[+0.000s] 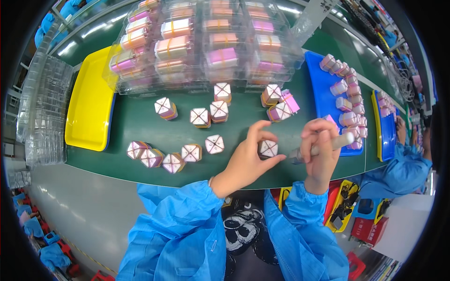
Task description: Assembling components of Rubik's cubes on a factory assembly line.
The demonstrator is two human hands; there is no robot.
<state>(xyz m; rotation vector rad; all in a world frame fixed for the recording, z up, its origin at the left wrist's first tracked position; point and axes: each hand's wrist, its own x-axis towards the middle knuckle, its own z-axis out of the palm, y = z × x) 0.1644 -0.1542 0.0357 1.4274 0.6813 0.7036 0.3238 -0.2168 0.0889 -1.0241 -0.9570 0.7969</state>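
My left hand curls its thumb and forefinger around a small square pack that stands on the green table. The pack's white top bears crossing dark lines. Just to its right, my right hand grips a pale, thick pen-shaped tool, its blurred narrow end pointing left toward the pack. Beyond my left hand, a white-topped pack with a rubber band leans by a pink piece. Similar packs stand to the left, among them a pack close to my left wrist.
Stacked clear plastic trays of banded packs fill the far side. A yellow tray lies at the left beside stacked clear trays. Rows of packs occupy a blue tray at the right. A co-worker's blue sleeve shows farther right.
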